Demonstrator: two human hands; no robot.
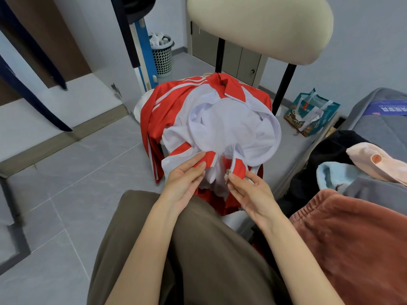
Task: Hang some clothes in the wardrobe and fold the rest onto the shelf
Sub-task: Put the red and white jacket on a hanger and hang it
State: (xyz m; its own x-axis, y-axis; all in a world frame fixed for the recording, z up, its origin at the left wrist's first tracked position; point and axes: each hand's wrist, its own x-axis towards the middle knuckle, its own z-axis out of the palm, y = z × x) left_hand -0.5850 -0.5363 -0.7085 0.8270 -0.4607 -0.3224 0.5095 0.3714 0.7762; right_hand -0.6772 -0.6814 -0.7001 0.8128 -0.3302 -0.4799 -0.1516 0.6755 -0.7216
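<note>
Open wardrobe point(66, 69) at left, red and white zip jacket point(220, 126) draped over a chair point(259, 27) seat, left hand point(187, 179) pinching its left hem, right hand point(248, 194) pinching the zipper pull point(227, 175), clothes pile point(356, 190) on the bed point(387, 119) at right

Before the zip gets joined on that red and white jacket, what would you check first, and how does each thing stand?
1. Left hand holds the left hem end of the jacket: ok.
2. Right hand pinches the zipper slider: ok.
3. Two zip ends brought together: not ok, a gap remains.
4. Zip open along its length: ok.
5. Slider seated correctly on its track: cannot tell.
6. Jacket supported by the chair: ok.
</note>
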